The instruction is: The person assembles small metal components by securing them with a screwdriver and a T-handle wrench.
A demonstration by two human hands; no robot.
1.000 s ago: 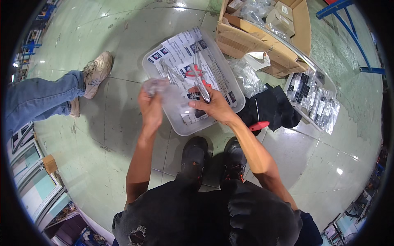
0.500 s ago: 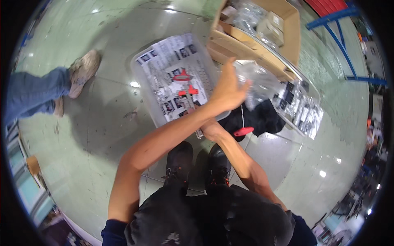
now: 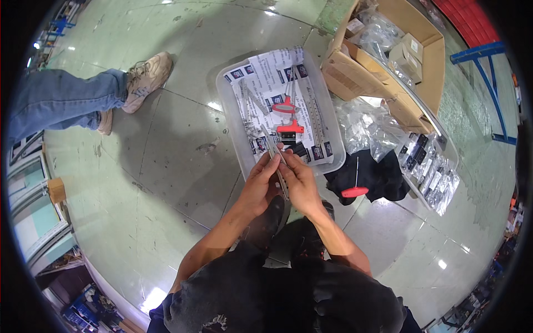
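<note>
Between my two hands, a thin silver metal rail (image 3: 268, 139) slants above the near edge of a translucent plastic tray (image 3: 224, 91). My left hand (image 3: 260, 182) grips it from the left with the thumb on top. The fingers of my right hand (image 3: 300, 183) close on it from the right. Inside the tray, on printed paper (image 3: 272, 62), lie one red-handled tool (image 3: 285, 106) and a second red-handled tool (image 3: 290, 128), a black block (image 3: 287, 139) and several thin metal strips (image 3: 317, 119). My fingers hide part of the rail.
Right of the tray, a red T-handle tool (image 3: 355, 192) rests on black cloth (image 3: 386, 176). Beyond are clear plastic bags (image 3: 363, 122), bagged metal parts (image 3: 436, 175) and an open cardboard box (image 3: 352, 77). Another person's shoe (image 3: 147, 83) stands at left; a blue metal stand (image 3: 488, 80) is far right.
My left arm, which crossed over my right arm toward the plastic bags, has come back left. Its hand now grips the metal rail beside my right hand. The view has shifted too.
</note>
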